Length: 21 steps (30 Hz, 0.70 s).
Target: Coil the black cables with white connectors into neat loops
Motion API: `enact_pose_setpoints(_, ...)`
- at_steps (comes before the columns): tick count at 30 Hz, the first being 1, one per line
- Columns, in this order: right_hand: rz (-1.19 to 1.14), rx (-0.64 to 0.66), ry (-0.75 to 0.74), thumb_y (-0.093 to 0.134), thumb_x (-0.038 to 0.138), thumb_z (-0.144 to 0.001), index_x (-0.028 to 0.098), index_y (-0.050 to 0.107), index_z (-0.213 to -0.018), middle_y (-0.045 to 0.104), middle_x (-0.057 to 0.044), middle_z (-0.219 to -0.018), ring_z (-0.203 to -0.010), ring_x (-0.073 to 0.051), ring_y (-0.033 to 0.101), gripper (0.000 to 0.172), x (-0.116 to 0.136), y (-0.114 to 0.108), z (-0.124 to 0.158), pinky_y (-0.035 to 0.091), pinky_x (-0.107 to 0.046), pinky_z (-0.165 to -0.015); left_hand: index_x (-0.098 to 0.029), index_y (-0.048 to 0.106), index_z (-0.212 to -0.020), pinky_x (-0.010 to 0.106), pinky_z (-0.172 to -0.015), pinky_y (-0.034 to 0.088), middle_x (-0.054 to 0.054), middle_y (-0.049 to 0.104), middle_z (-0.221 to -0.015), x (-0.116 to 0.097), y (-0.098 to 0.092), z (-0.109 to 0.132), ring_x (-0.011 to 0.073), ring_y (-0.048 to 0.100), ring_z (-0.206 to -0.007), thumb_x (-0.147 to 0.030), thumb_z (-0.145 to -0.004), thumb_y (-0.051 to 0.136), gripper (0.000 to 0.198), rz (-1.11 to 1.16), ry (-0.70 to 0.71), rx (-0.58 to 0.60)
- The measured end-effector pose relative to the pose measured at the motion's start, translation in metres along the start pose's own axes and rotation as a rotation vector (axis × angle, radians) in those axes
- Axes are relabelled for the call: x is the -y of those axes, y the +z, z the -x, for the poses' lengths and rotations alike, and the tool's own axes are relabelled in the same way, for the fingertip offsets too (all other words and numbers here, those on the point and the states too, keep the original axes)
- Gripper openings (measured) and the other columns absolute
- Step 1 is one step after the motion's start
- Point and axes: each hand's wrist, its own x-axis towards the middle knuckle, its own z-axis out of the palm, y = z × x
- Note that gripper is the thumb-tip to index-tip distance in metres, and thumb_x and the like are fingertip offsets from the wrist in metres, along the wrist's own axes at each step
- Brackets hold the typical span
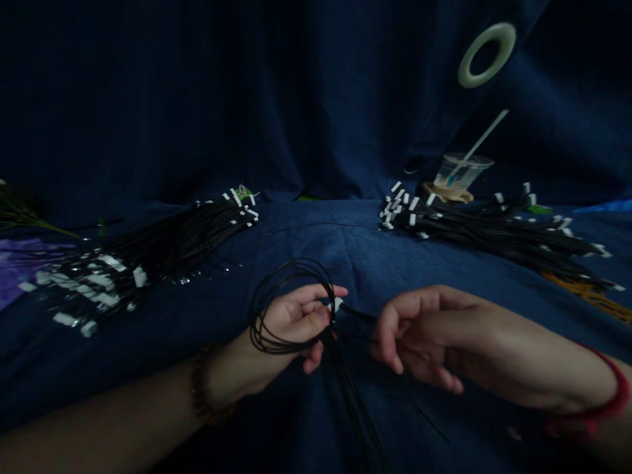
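Near the centre, my left hand (301,319) pinches a thin black cable (269,276) between thumb and fingers. Several loops of the cable circle the hand, and more black strands hang down below it. A small white tag (336,305) shows at the fingertips. To the right, my right hand (424,336) has its fingers curled, with a black strand running from the left hand toward its fingers. Whether those fingers grip the strand cannot be made out.
Bundles of black cables with white tags lie at the left (187,230) and right (484,230) on the blue cloth (320,243). A plastic cup (463,172) with a stick stands behind the right bundle. Above it is a pale ring (508,41). Purple material (20,266) lies far left.
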Motion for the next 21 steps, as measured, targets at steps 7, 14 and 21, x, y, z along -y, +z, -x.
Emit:
enact_pose_setpoints(7,0.071,0.172,0.156,0.046,0.011,-0.070,0.009,0.062,-0.071,0.054,-0.001,-0.059,-0.041,-0.001,0.038,0.016,-0.021,0.013,0.005,0.029,-0.013,-0.042,-0.017,0.054,-0.105,0.016,-0.034,0.034,-0.003,0.045,-0.069,0.008,-0.004,0.002,0.0027,0.044,-0.039,-0.034,-0.079,0.059,0.032,0.017,0.100,0.018)
enact_pose_setpoints(14,0.030,-0.003,0.254,0.053,0.016,-0.077,0.012,0.061,-0.077,0.057,-0.002,-0.062,-0.047,-0.002,0.043,0.010,-0.052,0.043,0.077,0.030,-0.012,-0.044,-0.014,0.054,-0.106,0.016,-0.037,0.034,-0.002,0.046,-0.069,0.001,-0.004,0.008,0.0026,0.044,-0.041,-0.031,-0.076,0.062,0.036,0.062,0.113,0.061)
enact_pose_setpoints(21,0.225,-0.254,0.022,0.058,0.035,-0.080,0.021,0.065,-0.087,0.066,-0.007,-0.082,-0.064,-0.010,0.057,0.017,-0.043,0.043,0.127,0.045,-0.021,-0.059,-0.012,0.057,-0.103,0.014,-0.038,0.032,-0.003,0.046,-0.062,-0.007,0.002,0.016,0.0023,0.042,-0.041,-0.024,-0.076,0.062,0.030,0.053,0.112,0.053)
